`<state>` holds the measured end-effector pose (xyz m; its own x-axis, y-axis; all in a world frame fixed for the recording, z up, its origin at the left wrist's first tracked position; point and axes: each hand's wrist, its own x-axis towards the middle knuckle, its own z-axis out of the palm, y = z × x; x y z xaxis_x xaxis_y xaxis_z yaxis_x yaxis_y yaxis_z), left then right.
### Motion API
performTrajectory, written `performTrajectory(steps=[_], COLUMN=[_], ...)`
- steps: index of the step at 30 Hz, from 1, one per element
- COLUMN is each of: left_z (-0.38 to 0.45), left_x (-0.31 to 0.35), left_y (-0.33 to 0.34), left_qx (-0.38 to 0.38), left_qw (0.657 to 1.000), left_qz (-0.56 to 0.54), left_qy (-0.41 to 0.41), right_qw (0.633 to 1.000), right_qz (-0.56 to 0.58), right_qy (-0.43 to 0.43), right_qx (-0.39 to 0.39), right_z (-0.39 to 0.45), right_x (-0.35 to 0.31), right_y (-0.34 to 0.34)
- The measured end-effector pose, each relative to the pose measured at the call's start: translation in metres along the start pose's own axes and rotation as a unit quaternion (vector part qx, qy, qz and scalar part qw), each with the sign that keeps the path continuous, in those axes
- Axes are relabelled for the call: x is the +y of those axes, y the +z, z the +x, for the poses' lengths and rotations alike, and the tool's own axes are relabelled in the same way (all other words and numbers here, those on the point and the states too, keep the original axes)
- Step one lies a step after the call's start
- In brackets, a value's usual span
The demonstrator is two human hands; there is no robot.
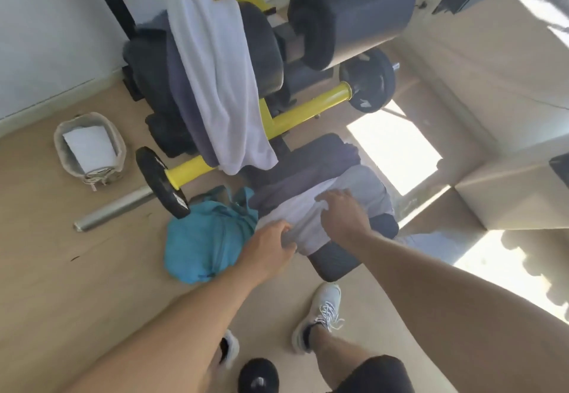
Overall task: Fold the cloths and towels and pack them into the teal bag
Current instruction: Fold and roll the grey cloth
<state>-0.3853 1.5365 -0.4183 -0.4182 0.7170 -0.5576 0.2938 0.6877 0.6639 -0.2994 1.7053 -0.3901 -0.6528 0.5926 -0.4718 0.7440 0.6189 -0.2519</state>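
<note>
No readable text, pale logo marks on two black weight plates point(368, 80) too blurred to read

A pale grey cloth point(311, 223) lies spread on the black bench seat, a dark purple cloth point(295, 183) just behind it. A white towel point(221, 84) hangs over another purple towel point(181, 90). The crumpled teal bag point(203, 241) sits on the floor beside the seat.
</note>
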Motion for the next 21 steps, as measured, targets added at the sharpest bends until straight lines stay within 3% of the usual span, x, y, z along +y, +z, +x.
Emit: performTrajectory(steps=[2, 5, 10, 15, 21], left_z=[0.027, 0.068, 0.12, 0.141, 0.139], left_x=[-0.011, -0.029, -0.058, -0.075, -0.084], left_y=[0.017, 0.033, 0.06, 0.079, 0.085], left_qx=[0.039, 0.115, 0.277, 0.373, 0.39], left_qw=[0.998, 0.978, 0.899, 0.836, 0.817], left_qz=[0.01, 0.06, 0.123, 0.098, 0.091], left_qy=[0.054, 0.164, 0.316, 0.39, 0.414], right_qw=[0.996, 0.965, 0.901, 0.861, 0.851], right_qz=[-0.034, -0.054, -0.04, -0.015, -0.009], right_qy=[-0.078, -0.215, -0.342, -0.376, -0.381], right_qx=[0.026, 0.142, 0.265, 0.344, 0.36], right_z=[0.031, 0.073, 0.109, 0.122, 0.113], right_x=[0.01, 0.025, 0.05, 0.058, 0.062], right_y=[0.013, 0.039, 0.084, 0.102, 0.096])
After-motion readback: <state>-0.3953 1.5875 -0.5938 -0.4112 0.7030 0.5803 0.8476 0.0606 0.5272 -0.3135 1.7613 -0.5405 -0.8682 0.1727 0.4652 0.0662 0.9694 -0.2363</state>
